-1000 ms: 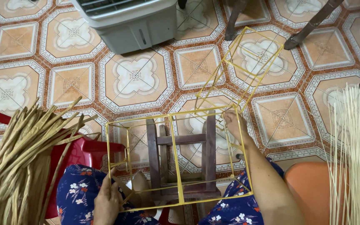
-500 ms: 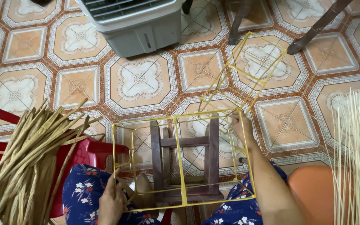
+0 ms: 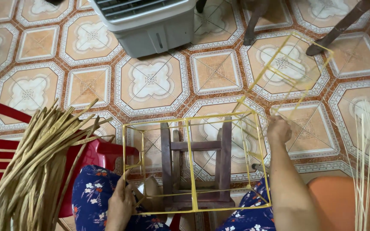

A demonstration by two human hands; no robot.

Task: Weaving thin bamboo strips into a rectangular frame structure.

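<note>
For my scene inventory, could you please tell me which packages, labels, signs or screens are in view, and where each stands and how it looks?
None can be made out here: no package, sign or screen.
The closest candidate is the grey appliance with a slatted top, standing on the tiled floor at the top; a small dark mark sits on its front, too small to tell what it is.

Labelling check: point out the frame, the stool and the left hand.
frame [image 3: 190, 164]: head view, on its middle yellow strut.
stool [image 3: 196, 145]: head view, on its top crossbar.
left hand [image 3: 120, 203]: head view, on the back of the hand.
</note>
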